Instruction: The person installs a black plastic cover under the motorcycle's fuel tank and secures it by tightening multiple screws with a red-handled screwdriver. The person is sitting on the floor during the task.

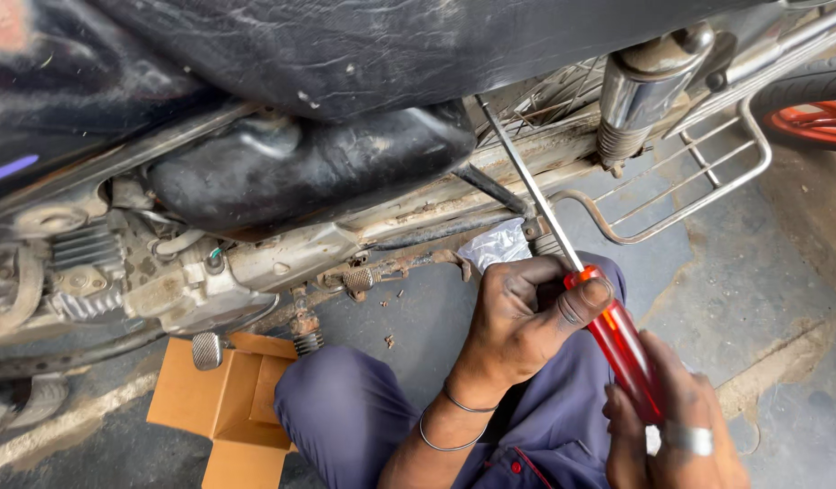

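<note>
The long steel shaft of the red-handled screwdriver (532, 186) vanishes behind the black plastic side cover (309, 163), its tip hidden. The right hand (673, 424) runs off the bottom edge. The orange-rimmed wheel (812, 113), right of that cover, is cropped.

screwdriver (563, 244) runs up from both hands toward the motorcycle frame (418, 222); cardboard box (223, 398) lies on the floor, left of the knee (336, 407), below the engine (119, 281).
</note>
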The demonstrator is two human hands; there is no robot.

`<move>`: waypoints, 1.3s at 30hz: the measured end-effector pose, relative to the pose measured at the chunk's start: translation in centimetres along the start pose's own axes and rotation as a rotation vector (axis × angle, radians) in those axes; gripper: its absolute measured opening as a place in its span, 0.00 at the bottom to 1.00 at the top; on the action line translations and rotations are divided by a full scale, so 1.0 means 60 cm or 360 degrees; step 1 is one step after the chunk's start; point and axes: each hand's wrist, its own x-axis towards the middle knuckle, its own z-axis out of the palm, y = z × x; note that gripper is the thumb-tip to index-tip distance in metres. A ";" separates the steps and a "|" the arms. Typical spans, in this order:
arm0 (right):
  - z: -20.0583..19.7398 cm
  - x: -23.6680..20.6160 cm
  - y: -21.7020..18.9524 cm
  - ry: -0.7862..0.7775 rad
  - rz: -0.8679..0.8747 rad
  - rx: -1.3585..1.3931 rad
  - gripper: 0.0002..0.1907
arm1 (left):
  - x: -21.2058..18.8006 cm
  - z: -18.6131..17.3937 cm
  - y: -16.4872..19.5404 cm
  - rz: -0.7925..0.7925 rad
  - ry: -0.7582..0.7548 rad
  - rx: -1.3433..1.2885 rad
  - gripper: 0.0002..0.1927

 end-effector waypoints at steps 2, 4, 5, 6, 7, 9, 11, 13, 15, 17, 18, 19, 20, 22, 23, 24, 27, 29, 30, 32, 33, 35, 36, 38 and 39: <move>0.002 0.001 -0.003 0.0103 0.0038 -0.0153 0.24 | 0.007 0.004 0.000 -0.0170 0.0088 0.0249 0.18; -0.007 0.005 0.001 0.0064 -0.0199 -0.0177 0.22 | 0.014 0.000 0.002 -0.0057 -0.0113 -0.0274 0.18; -0.007 0.008 0.006 -0.0027 0.0007 0.0164 0.23 | 0.016 -0.004 0.004 0.0007 -0.0214 -0.0529 0.19; 0.001 0.007 0.012 -0.0111 0.0208 0.0508 0.24 | 0.017 -0.010 0.006 -0.0039 -0.0298 -0.0631 0.19; 0.004 0.009 0.020 -0.0198 0.0408 0.0854 0.25 | 0.018 -0.017 0.007 -0.0084 -0.0382 -0.0729 0.19; -0.002 0.019 0.042 -0.0408 0.0619 0.1700 0.28 | 0.019 -0.024 0.006 -0.0110 -0.0447 -0.0861 0.19; -0.009 0.025 0.055 -0.0502 0.0720 0.2010 0.30 | 0.019 -0.022 -0.002 -0.0061 -0.0412 -0.0942 0.18; -0.014 0.031 0.057 -0.0453 0.0685 0.1789 0.31 | 0.019 -0.018 -0.013 -0.0014 -0.0320 -0.0826 0.18; -0.017 0.035 0.047 -0.0398 0.0651 0.1575 0.32 | 0.016 -0.016 -0.026 0.0008 -0.0231 -0.0671 0.18; -0.020 0.040 0.032 -0.0249 0.0265 0.1033 0.30 | 0.013 -0.017 -0.036 0.0022 -0.0140 -0.0480 0.18; -0.022 0.035 0.021 -0.0134 -0.0089 0.0593 0.29 | 0.012 -0.015 -0.041 0.0015 -0.0044 -0.0334 0.18; -0.023 0.033 0.012 -0.0026 -0.0432 0.0146 0.29 | 0.013 -0.014 -0.045 0.0002 0.0057 -0.0191 0.19; -0.022 0.033 0.005 -0.0058 -0.0377 0.0177 0.28 | 0.014 -0.013 -0.046 -0.0012 0.0158 -0.0044 0.19; -0.018 0.029 -0.004 -0.0119 -0.0270 0.0237 0.26 | 0.019 -0.014 -0.043 0.0117 0.0034 -0.0037 0.19; -0.015 0.028 -0.006 -0.0147 -0.0222 0.0266 0.25 | 0.021 -0.016 -0.038 0.0120 -0.0056 -0.0191 0.20; -0.011 0.027 -0.006 -0.0177 -0.0177 0.0296 0.25 | 0.024 -0.018 -0.032 0.0115 -0.0147 -0.0345 0.20; 0.000 0.031 0.002 -0.0441 0.0430 0.1426 0.29 | 0.020 -0.037 -0.006 -0.0061 -0.0465 -0.0992 0.25; 0.006 0.036 0.009 -0.0533 0.0680 0.2009 0.33 | 0.018 -0.045 0.002 -0.0124 -0.0672 -0.1062 0.25; 0.009 0.039 0.011 -0.0505 0.0634 0.2046 0.34 | 0.018 -0.045 0.002 -0.0056 -0.0601 -0.0968 0.24; 0.010 0.039 0.014 -0.0432 0.0557 0.2111 0.36 | 0.016 -0.039 -0.010 0.0053 -0.0441 -0.0753 0.23; 0.009 0.036 0.014 -0.0391 0.0513 0.2142 0.37 | 0.014 -0.034 -0.019 0.0094 -0.0348 -0.0621 0.23; 0.009 0.027 0.014 -0.0182 0.0120 0.1659 0.38 | 0.010 -0.026 -0.036 0.0140 -0.0130 -0.0265 0.22; 0.006 0.016 0.013 -0.0018 -0.0192 0.1123 0.39 | 0.009 -0.023 -0.042 0.0130 -0.0027 -0.0084 0.22; 0.003 -0.002 0.014 0.0174 -0.0489 0.0480 0.35 | 0.010 -0.018 -0.046 0.0092 0.0099 0.0134 0.21; 0.003 -0.008 0.016 0.0212 -0.0492 0.0381 0.28 | 0.010 -0.017 -0.043 0.0107 0.0127 0.0178 0.21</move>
